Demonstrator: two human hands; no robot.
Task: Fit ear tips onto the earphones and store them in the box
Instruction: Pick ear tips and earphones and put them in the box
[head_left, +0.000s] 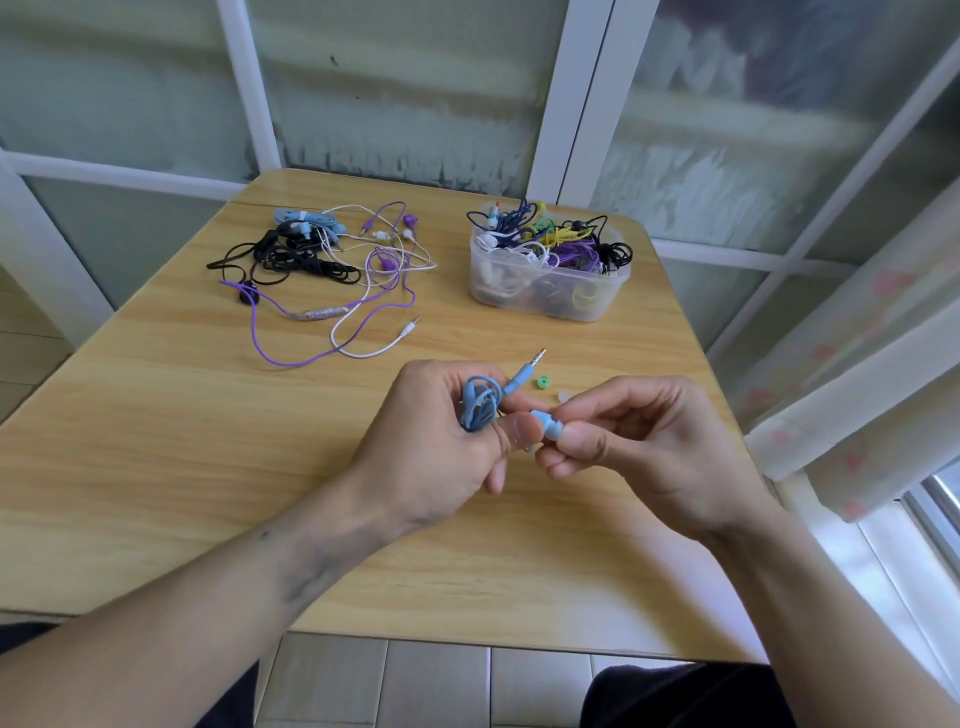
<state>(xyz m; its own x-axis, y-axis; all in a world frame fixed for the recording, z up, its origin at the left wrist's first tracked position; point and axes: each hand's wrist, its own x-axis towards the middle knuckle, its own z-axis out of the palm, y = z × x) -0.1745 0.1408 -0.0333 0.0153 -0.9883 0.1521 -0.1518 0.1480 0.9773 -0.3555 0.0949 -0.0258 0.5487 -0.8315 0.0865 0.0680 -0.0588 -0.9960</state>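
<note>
While both forearms reach in over the near edge of the table (156, 441), the hands meet just above its middle. The left hand (441, 447) has its fingers curled round a bundled blue earphone cable (480, 405), whose plug (527, 366) sticks up and away past the fingertips. Its thumb lies along the blue earbud (545, 422), which spans the gap between the two hands. The right hand (639, 447) pinches the earbud's other end between thumb and bent forefinger, the remaining fingers loosely curled beneath; whether a tip sits on the bud there cannot be told, as the fingers hide it.

Just beyond the hands, on the wood, lie a small green ear tip (543, 383) and, near it to the right, a pale translucent one (565, 398), partly hidden by the right fingers.

Farther back on the left sprawls a loose pile (322, 260) of black, purple, white and blue earphones, one white plug trailing toward the centre. Well apart from it on the right stands a clear plastic box (550, 296), heaped with tangled earphones in many colours that rise above its rim.

Behind the table are white-framed frosted panes (395, 104), and a curtain (857, 374) hangs at the right.
</note>
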